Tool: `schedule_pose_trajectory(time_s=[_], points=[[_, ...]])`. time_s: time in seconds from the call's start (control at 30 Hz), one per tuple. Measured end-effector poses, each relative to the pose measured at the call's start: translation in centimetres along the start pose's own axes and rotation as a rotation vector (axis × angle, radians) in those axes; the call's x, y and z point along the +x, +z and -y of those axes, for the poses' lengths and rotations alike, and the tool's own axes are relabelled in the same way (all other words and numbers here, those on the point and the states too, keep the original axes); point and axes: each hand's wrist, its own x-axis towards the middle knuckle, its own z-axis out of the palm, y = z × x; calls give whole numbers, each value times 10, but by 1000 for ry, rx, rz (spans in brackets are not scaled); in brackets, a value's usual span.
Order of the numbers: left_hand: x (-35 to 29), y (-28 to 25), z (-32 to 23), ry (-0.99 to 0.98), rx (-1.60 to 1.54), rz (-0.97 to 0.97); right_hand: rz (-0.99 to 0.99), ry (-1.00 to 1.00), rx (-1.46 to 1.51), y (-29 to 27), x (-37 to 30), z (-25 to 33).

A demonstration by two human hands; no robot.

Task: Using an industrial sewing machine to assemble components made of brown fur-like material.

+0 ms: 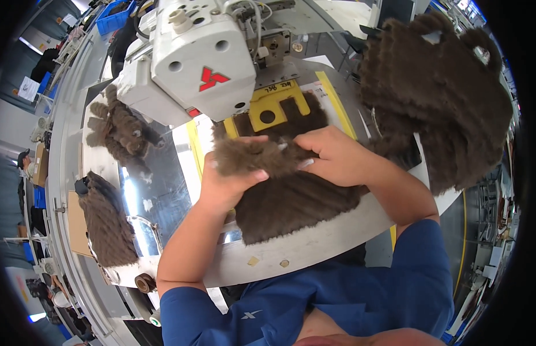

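Between my two hands is a small piece of fluffy brown plush [247,157] with a few pale spots. My left hand [224,181] grips its left end, fingers behind and thumb in front. At its right end, the thumb and fingers of my right hand [337,155] pinch the fur. Below the hands a larger sheet of brown plush fabric [296,207] spreads over the table's front edge. Just beyond the hands lies a yellow template plate [273,106] with cut-outs, brown plush showing through and around it. A white sewing machine head [198,57] stands over the plate's left side.
A tall stack of brown plush sheets [441,98] fills the right side of the white table [291,254]. At the left lie a heap of small plush pieces [126,130] and a folded plush bundle [109,222]. A blue crate [115,16] stands at the far left.
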Motion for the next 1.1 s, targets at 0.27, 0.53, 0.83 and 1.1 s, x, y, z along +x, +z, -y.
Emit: schedule_pose_trajectory(time_s=[0.27, 0.53, 0.83, 1.1], points=[[-3, 3, -1, 347, 639, 77, -192, -263, -106, 10, 13, 18], [6, -6, 3, 454, 808, 243, -13, -167, -6, -5, 31, 46], [12, -6, 6, -190, 304, 107, -10, 307, 406, -1, 77, -4], [11, -4, 10, 86, 970, -250, -37, 171, -27, 33, 125, -45]])
